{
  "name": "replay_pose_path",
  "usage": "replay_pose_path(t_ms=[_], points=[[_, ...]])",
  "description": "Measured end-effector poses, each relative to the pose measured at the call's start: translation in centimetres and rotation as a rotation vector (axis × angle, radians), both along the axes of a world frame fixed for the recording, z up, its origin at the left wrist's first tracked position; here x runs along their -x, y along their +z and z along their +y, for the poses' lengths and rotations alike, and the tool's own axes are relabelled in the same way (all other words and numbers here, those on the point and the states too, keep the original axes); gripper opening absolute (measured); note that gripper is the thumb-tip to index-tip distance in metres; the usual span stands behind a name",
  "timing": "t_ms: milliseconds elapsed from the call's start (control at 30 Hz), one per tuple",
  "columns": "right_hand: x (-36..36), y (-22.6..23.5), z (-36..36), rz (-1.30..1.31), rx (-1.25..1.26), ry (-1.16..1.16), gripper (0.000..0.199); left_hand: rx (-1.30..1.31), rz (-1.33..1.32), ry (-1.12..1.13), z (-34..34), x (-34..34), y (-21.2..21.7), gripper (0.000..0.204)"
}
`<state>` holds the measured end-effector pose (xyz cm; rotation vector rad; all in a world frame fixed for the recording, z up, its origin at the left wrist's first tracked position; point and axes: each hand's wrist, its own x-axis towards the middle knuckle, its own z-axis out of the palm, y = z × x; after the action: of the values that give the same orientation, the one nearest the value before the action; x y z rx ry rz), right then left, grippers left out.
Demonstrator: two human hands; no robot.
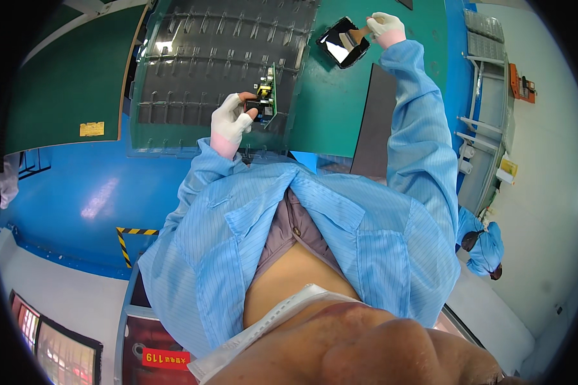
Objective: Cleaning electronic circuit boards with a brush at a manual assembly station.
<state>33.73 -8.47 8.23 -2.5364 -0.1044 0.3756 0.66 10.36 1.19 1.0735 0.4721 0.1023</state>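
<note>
My left hand (230, 122), in a white glove with bare fingertips, grips a green circuit board (268, 96) by its component side. Black, yellow and silver parts stand on the board, which is tilted on edge above a clear plastic tray (199, 83) with rows of slots. At the upper right, my gloved right hand (385, 27) is closed round the wooden handle of a flat brush (353, 38). The bristles of the brush are over a small black square container (341, 50) with a shiny white reflection inside; whether they touch its contents I cannot tell.
The tray rests on a green work surface (327, 109), with a dark grey strip (372, 122) near my right arm. Another green table (70, 83) stands to the left across a blue floor (90, 192). White shelving (485, 115) lines the right side; a person in blue (485, 247) is beyond my right arm.
</note>
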Motion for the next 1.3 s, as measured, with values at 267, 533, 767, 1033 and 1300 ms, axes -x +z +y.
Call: replay_pose_path(t_ms=[267, 533, 767, 1033, 1300], points=[[-3.2, -3.9, -1.4, -0.107, 0.315, 0.007, 0.024, 0.013, -0.001, -0.022, 0.2, -0.2, 0.4, 0.030], [-4.8, -6.5, -2.2, -0.271, 0.511, 0.102, 0.029, 0.023, -0.015, -0.016, 0.7, 0.3, 0.4, 0.029], [-6.6, -1.2, -1.9, -0.147, 0.374, 0.082, 0.024, -0.016, -0.042, -0.001, 1.9, 0.2, 0.9, 0.030], [10.0, 9.3, -6.2, -0.206, -0.777, 0.042, 0.020, -0.773, -0.333, -0.018, 3.7, -2.7, 4.5, 0.033], [22.4, 6.1, -8.3, -0.058, -1.618, -0.056, 0.014, -1.185, -0.327, -0.110, 1.1, -3.1, 10.2, 0.039]])
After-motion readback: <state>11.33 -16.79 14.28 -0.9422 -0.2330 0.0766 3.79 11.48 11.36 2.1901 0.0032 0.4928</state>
